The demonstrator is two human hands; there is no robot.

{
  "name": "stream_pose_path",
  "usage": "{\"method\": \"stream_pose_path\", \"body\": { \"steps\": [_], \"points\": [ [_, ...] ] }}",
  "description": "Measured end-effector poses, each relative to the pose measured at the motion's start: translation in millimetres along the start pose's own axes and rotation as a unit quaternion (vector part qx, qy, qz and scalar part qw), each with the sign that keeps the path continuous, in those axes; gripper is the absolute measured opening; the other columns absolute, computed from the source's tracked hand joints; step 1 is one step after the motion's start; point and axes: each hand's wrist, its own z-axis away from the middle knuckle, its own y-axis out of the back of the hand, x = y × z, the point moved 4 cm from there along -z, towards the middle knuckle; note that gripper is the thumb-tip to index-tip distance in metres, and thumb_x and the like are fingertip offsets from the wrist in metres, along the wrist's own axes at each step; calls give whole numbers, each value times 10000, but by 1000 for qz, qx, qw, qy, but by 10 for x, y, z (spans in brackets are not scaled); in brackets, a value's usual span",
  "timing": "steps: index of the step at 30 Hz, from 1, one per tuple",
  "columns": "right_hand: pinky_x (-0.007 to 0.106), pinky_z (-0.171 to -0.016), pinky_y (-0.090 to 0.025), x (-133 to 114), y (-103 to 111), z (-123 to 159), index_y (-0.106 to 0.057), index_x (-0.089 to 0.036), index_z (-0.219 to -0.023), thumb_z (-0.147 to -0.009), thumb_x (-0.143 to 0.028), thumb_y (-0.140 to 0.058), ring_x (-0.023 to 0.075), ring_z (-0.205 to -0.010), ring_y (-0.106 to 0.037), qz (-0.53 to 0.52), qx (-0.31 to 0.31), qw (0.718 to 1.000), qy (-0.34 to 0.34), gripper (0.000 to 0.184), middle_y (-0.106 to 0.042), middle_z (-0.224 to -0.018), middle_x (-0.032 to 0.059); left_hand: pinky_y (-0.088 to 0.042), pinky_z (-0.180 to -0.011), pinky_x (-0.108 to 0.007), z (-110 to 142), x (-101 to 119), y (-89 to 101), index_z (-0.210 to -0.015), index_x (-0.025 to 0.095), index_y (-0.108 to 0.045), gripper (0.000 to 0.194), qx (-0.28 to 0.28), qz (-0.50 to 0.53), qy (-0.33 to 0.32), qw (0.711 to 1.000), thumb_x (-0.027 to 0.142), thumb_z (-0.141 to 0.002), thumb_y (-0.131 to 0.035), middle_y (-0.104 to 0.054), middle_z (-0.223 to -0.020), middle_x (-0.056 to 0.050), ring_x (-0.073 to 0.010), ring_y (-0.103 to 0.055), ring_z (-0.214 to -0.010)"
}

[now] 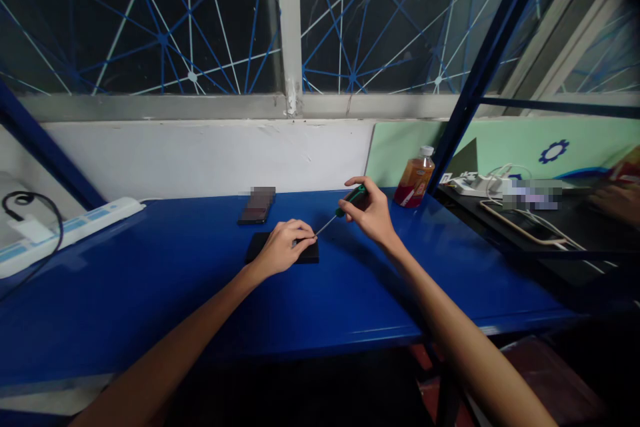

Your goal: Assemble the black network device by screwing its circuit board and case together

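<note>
My right hand (373, 211) grips the black and green handle of a screwdriver (357, 196), with the index finger lifted off it. The thin metal shaft slants down to the left, and its tip meets the fingertips of my left hand (286, 243). That hand rests over a flat black rectangular object (311, 255) on the table, its thumb and fingers pinched together. Whatever lies between those fingertips is too small to make out. The left hand covers much of the black object's top.
A phone (257, 207) lies behind my left hand on the blue table (200, 307). A drink bottle (415, 177) stands at the back right. A white power strip (75, 230) runs along the left. Beyond a blue post, cables and another phone (523, 221) lie near another person's hand (623, 193).
</note>
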Motion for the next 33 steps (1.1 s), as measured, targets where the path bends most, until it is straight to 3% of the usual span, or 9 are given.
{"method": "stream_pose_path", "body": {
  "steps": [4, 7, 9, 13, 18, 26, 33],
  "points": [
    [258, -460, -455, -20, 45, -14, -533, -240, -1026, -746, -300, -646, 135, -445, -583, -6, 15, 1000, -2, 308, -591, -602, -47, -398, -932, -430, 18, 40, 60, -1108, 274, -687, 281, -17, -55, 6, 998, 437, -928, -545, -660, -1135, -50, -248, -576, -1066],
    [271, -471, -470, -43, 137, -43, -542, -234, -1028, -734, -284, -654, 144, -442, -583, -15, 49, 999, 1, 318, -572, -548, -57, -344, -988, -494, 40, 48, 68, -1326, 276, -540, 654, -60, -94, 15, 994, 627, -784, -641, -582, -1296, -88, -314, -503, -1186],
    [278, -479, -475, -51, 192, -62, -551, -226, -1028, -729, -270, -658, 149, -437, -579, -15, 65, 998, 1, 321, -548, -498, -67, -333, -992, -504, 54, 41, 44, -1395, 262, -462, 794, -93, -103, 17, 990, 675, -742, -646, -561, -1328, -108, -331, -490, -1200],
    [277, -472, -475, -51, 226, -79, -559, -217, -1009, -722, -259, -667, 146, -423, -574, -19, 68, 998, -4, 309, -549, -473, -64, -353, -962, -470, 59, 34, 11, -1371, 253, -487, 704, -105, -104, 22, 989, 626, -792, -633, -587, -1288, -102, -313, -510, -1171],
    [270, -469, -475, -69, 225, -70, -557, -215, -1001, -727, -252, -673, 135, -416, -564, -42, 77, 996, 5, 300, -542, -463, -70, -376, -960, -477, 40, 37, 85, -1358, 281, -495, 670, -67, -76, 34, 994, 596, -791, -659, -585, -1287, -93, -301, -511, -1165],
    [255, -397, -468, -50, 234, -93, -527, -209, -986, -713, -285, -711, 118, -405, -565, -128, 85, 988, 8, 337, -623, -626, -33, -427, -985, -487, -5, 56, 307, -1349, 273, -513, 604, 57, 4, 33, 998, 503, -816, -678, -586, -1257, -101, -289, -527, -1171],
    [250, -391, -476, -121, 190, -63, -514, -217, -986, -731, -280, -707, 117, -420, -576, -143, 86, 986, 28, 325, -641, -656, -31, -446, -984, -501, -15, 73, 351, -1301, 246, -564, 548, 89, 16, 24, 996, 459, -814, -696, -597, -1228, -105, -287, -547, -1147]
  ]
}}
